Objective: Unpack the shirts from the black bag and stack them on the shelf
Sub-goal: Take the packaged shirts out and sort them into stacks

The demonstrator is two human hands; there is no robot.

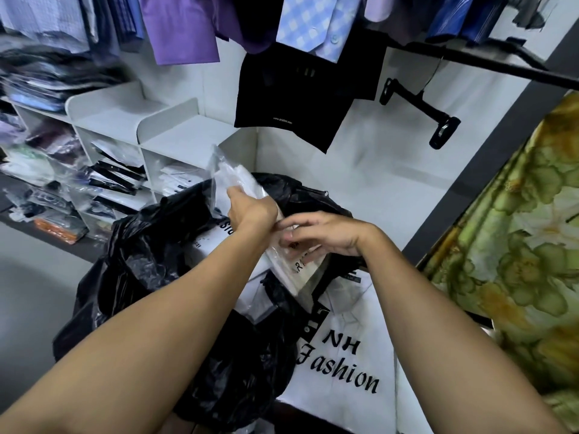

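A large black plastic bag stands open in the middle, with packaged white shirts inside it. My left hand grips a white shirt in a clear plastic sleeve, lifted above the bag's mouth and tilted. My right hand holds the lower end of the same package, fingers curled over the plastic. A white stepped shelf stands behind the bag to the left, its top surfaces bare. A white "NH Fashion" package lies below my right arm.
Shelf cubbies on the left hold packed shirts. Hanging shirts and a black garment fill the rail above. A black clip hanger dangles on the right wall. A green floral cloth hangs at the right.
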